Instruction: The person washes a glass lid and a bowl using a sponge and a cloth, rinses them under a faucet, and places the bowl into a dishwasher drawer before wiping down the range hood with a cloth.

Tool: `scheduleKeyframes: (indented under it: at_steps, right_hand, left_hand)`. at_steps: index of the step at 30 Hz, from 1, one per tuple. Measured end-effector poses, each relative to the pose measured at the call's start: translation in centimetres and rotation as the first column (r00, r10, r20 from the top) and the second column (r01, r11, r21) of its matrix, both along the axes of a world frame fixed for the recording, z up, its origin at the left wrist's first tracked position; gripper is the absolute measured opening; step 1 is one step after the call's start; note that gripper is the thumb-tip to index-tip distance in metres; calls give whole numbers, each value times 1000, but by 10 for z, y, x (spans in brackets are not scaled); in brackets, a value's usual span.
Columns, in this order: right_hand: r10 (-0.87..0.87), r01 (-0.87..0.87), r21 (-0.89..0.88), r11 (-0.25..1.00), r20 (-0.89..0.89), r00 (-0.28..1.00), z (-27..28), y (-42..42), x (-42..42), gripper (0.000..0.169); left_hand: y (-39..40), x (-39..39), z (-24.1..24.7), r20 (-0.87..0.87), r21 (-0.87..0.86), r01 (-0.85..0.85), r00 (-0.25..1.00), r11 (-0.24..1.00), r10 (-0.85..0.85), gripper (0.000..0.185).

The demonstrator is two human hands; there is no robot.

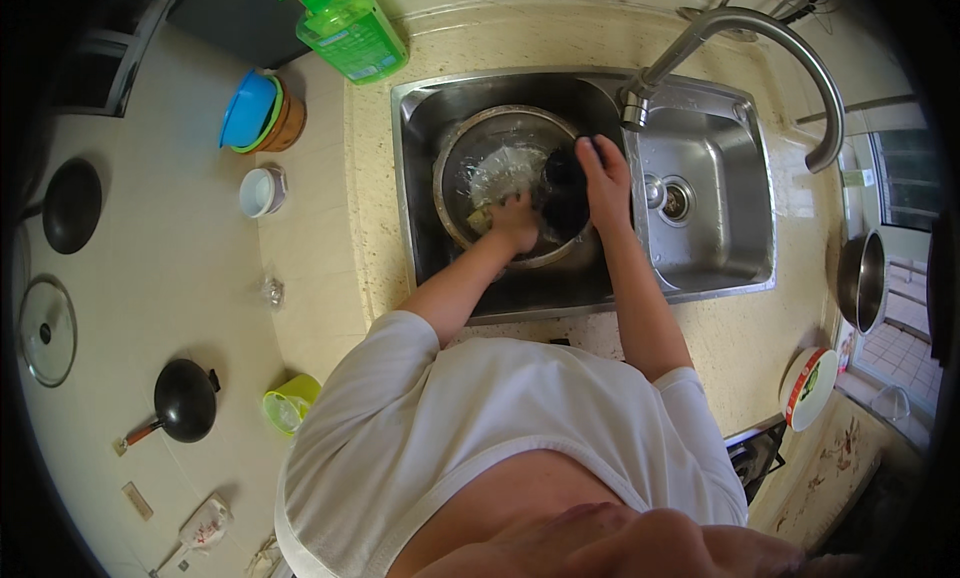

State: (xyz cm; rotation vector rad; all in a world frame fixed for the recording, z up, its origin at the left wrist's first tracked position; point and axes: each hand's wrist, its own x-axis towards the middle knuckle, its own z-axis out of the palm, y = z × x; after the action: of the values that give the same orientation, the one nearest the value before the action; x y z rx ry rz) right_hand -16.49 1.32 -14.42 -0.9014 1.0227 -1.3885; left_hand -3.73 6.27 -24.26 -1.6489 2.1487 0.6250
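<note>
A round metal basin (444, 169) with sudsy water stands in the larger left bowl of a steel double sink (420, 102). My left hand (516, 222) reaches into it, its fingers bent around what looks like a yellow-green sponge (478, 219), most of which the hand covers. With my right hand (604, 174) I grip the rim of a dark, rounded vessel (564, 195), tilted over the basin's right side. Its exact kind is unclear, and its inside is hidden from me.
A curved faucet (739, 19) arches over the right sink bowl (709, 203), which has a drain strainer (675, 199). A green pump bottle (352, 38) stands at the counter's back left. A white bowl (817, 390) and a steel pot (862, 282) are at the right.
</note>
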Motion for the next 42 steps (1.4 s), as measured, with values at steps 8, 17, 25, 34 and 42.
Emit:
scheduleKeyframes:
  at_steps: [8, 17, 25, 34, 42]
  right_hand:
    - [240, -283, 216, 935, -969, 52, -139, -6, 47, 32]
    - [483, -610, -13, 792, -598, 640, -82, -52, 47, 36]
    - [4, -50, -22, 998, -879, 477, -102, -25, 28, 36]
    - [382, -223, 322, 920, -863, 331, -87, -30, 30, 18]
    - [285, -284, 32, 958, -170, 943, 71, -19, 33, 25]
  left_hand:
    - [-10, 51, -34, -545, 480, -303, 633, 824, 550, 40]
    - [-35, 54, -12, -876, 171, -603, 269, 779, 401, 57]
    - [-54, 45, -11, -777, -428, -625, 623, 653, 87, 30]
    - [-43, 30, 48, -427, 69, -348, 837, 935, 343, 72]
    - [-45, 51, -17, -884, 265, -457, 235, 849, 403, 57]
